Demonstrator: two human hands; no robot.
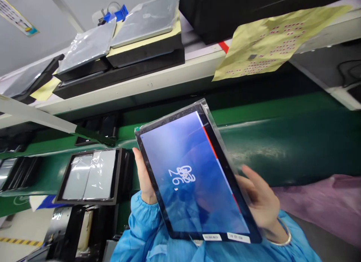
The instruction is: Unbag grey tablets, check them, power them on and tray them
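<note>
I hold a tablet (194,175) between both hands, tilted, its lit blue screen showing white digits and a red strip along its right edge. Clear plastic film wraps it, and white labels sit on its lower edge. My left hand (144,175) grips the left edge from behind, thumb along the side. My right hand (261,202) supports the right edge from underneath, fingers curled around the back, with a silver bangle at the wrist. Both sleeves are light blue.
A green conveyor belt (282,141) runs behind the tablet. A black tray with bagged tablets (90,175) rests on it at left. A white shelf (146,85) above carries black foam trays with bagged devices. A yellow sheet (276,40) hangs at upper right. Purple cloth (324,205) lies at right.
</note>
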